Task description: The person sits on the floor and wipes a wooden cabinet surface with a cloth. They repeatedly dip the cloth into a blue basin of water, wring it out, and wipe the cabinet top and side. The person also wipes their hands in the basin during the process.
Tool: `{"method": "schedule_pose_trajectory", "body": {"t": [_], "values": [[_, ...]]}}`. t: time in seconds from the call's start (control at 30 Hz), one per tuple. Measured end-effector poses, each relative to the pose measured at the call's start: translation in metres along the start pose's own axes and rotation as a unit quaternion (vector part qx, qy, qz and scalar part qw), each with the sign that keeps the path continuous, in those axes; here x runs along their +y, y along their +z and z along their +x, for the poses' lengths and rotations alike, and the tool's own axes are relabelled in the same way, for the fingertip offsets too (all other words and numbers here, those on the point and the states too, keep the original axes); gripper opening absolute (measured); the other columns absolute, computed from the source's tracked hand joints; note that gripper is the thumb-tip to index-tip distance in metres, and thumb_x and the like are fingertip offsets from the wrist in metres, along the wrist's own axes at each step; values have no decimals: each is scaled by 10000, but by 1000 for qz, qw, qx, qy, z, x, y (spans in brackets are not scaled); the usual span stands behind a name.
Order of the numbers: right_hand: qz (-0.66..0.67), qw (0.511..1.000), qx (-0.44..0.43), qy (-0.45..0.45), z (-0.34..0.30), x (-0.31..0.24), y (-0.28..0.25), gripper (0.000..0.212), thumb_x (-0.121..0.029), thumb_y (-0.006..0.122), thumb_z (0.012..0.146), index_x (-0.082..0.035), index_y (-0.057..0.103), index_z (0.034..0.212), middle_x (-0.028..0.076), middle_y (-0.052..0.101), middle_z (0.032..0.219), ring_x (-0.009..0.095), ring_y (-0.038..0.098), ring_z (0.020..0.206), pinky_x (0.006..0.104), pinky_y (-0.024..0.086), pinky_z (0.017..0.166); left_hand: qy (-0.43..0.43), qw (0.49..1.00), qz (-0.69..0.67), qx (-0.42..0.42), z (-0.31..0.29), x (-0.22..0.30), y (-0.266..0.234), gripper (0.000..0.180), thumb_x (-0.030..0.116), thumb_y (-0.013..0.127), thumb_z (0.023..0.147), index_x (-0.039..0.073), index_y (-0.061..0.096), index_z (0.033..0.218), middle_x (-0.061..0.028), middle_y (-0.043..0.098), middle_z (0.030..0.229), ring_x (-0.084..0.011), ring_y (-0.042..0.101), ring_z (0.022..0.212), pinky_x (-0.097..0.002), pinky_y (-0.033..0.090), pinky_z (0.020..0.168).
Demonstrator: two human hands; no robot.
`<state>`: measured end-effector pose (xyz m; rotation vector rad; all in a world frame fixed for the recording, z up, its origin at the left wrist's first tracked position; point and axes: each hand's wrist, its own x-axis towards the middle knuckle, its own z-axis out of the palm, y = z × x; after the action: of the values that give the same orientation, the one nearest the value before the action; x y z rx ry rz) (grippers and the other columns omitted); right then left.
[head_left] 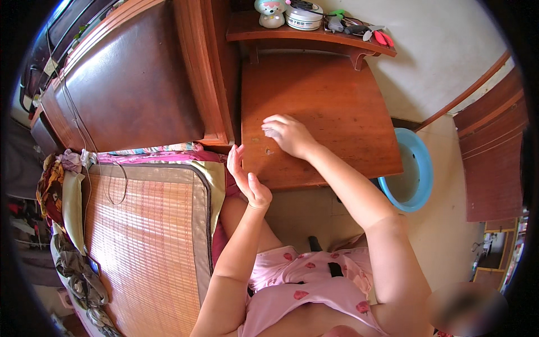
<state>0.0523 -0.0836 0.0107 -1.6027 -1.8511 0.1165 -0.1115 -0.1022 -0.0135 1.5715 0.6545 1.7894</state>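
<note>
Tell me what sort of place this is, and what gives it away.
Most likely a bedroom in a home: a bed topped with a woven slatted mat, a padded brown headboard at its end, and a wooden table right beside it.

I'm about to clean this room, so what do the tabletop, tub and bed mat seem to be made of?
Tabletop: likely wood or veneer, varnished reddish brown, judging by its grainy streaks, soft sheen and scuffs.
Tub: probably plastic, from its smooth, evenly blue wall.
Bed mat: perhaps polished bamboo, given its shiny, narrow strips; the brownish border looks like fabric.
</note>
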Motion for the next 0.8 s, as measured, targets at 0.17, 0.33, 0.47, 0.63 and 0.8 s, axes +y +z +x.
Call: {"method": "schedule_pose_trajectory", "body": {"t": [0.17,0.33,0.47,0.63,0.8], "values": [[101,990,-44,-90,-8,-25,25,200,-35,607,827,-65,650,1020,69,636,1159,280,582,1084,393,480,923,6,1000,31,-2,-2,-5,-3,616,399,372,964,-26,342,1409,-177,439,1380,-279,401,1297,-430,253,1096],[207,956,-171,-116,-22,-42,14,251,-33,657,768,-84,636,1013,59,638,1121,273,570,1110,395,455,948,-44,997,-48,35,-3,0,-1,630,403,366,961,-31,318,1414,-195,414,1385,-321,370,1316,-480,276,1105],[134,963,-171,-160,-42,-52,-6,349,-64,688,715,-131,667,1057,8,638,1140,214,532,1194,409,398,1034,31,999,3,43,-1,-5,-3,622,408,379,951,-32,344,1389,-204,443,1352,-334,339,1335,-487,202,1133],[85,970,-154,-168,-76,-33,-36,291,-96,675,757,-170,692,1038,-23,637,1195,184,528,1219,422,370,1070,66,996,59,2,-1,0,-2,583,378,388,951,-56,403,1339,-198,472,1331,-342,351,1319,-485,231,1119],[27,982,-142,-120,-112,-10,-77,202,-136,665,802,-150,705,999,-1,651,1184,196,544,1204,428,384,1070,77,989,114,-48,6,14,0,464,246,436,929,-48,468,1286,-175,541,1254,-358,390,1290,-470,273,1101]]}}
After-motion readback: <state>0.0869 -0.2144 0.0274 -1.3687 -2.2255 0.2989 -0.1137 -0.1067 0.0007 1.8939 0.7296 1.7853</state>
